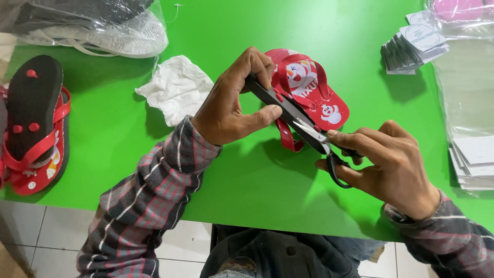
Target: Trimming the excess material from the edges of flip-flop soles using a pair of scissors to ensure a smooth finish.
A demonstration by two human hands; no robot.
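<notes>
- The bright green flat tabletop (247, 170) fills the view.
- Clear plastic bags holding pale sandals (92, 25) sit at eleven o'clock.
- A pair of red-strapped, black-soled flip-flops (33, 123) lies stacked at nine o'clock.
- The small red foam flip-flop with cartoon prints (314, 95) lies just above centre, tilted on its edge.
- The left hand (231, 103) is clamped on this sandal, fingers curled over its dark sole.
- The right hand (391, 164), at four o'clock, is closed through the handles of the black-handled steel scissors (319, 138), whose blades meet the red strap.
- A crumpled white tissue (177, 87) rests at ten o'clock.
- A stack of small grey card tags (411, 49) sits at one o'clock.
</notes>
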